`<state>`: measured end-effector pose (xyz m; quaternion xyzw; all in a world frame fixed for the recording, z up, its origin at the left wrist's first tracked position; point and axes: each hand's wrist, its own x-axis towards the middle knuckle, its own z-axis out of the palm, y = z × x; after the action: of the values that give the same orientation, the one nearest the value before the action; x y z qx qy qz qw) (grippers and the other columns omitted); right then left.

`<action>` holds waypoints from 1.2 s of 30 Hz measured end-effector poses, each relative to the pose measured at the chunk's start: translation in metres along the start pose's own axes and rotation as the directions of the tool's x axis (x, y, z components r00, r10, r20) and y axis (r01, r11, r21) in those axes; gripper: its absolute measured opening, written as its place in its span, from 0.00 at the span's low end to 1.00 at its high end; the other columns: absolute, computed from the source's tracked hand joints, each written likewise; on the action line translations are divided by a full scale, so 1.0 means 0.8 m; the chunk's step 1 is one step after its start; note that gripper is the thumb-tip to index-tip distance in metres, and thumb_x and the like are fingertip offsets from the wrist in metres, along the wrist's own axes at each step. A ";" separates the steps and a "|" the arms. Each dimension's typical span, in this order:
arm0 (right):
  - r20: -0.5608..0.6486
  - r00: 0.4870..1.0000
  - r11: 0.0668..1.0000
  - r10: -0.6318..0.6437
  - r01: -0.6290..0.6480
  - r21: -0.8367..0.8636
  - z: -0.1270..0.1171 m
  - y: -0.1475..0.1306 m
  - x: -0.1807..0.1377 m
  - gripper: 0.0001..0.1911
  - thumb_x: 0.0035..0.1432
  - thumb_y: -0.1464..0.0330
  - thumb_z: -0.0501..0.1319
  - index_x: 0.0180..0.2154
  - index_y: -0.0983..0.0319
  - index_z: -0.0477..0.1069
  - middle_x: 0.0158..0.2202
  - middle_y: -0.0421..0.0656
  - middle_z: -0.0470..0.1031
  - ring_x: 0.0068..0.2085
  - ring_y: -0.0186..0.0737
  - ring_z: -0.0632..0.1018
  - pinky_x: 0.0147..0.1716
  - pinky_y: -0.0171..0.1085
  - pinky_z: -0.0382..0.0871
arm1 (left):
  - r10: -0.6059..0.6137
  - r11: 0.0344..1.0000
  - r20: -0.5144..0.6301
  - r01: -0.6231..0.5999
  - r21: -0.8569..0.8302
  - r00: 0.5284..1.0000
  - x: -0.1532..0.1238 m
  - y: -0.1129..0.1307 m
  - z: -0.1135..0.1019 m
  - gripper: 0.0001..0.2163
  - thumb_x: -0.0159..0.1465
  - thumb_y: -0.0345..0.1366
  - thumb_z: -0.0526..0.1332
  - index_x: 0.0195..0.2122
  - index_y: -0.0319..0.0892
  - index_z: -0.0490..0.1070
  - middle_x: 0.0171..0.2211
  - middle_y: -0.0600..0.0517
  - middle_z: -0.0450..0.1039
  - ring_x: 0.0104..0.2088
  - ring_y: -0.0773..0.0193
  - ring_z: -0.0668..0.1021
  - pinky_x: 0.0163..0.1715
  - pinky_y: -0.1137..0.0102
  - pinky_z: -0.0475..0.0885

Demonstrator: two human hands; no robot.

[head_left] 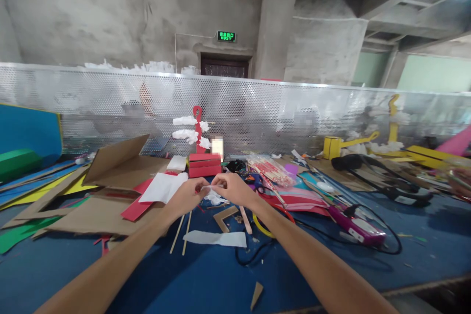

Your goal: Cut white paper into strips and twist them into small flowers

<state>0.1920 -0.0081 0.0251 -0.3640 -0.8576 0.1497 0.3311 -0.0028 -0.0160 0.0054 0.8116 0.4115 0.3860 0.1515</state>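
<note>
My left hand [186, 195] and my right hand [237, 189] meet over the middle of the table, fingers pinched together. Between them is a crumpled piece of white tissue paper [214, 199]. Just beyond stands a red box [204, 166] with an upright red post [199, 130] that carries white paper tufts on both sides. White paper sheets [162, 188] lie by my left wrist. Nearer me, a torn white paper strip [217, 239] rests on the table, with two thin wooden sticks [177, 234] beside it.
Cut brown cardboard [99, 213] is piled at left. A bag of paper straws [272, 170], a purple device [356, 225] with a black cable and a black headset strap [382, 179] lie at right. A perforated metal panel [250, 113] closes off the table's back. Someone's blurred hand [462, 182] shows at far right.
</note>
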 end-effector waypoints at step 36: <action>0.017 0.976 0.952 -0.216 0.214 -0.219 -0.011 -0.007 0.000 0.07 0.59 0.67 0.59 0.37 0.60 0.75 0.32 0.42 0.78 0.34 0.37 0.75 0.35 0.32 0.60 | -0.130 0.916 0.129 0.169 -0.364 0.983 0.008 -0.010 0.005 0.16 0.57 0.48 0.60 0.26 0.38 0.72 0.24 0.51 0.73 0.25 0.66 0.71 0.27 0.72 0.64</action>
<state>0.1953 -0.0116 0.0345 -0.3033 -0.9021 0.0156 0.3065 -0.0022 -0.0061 0.0015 0.7528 0.3830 0.4025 0.3530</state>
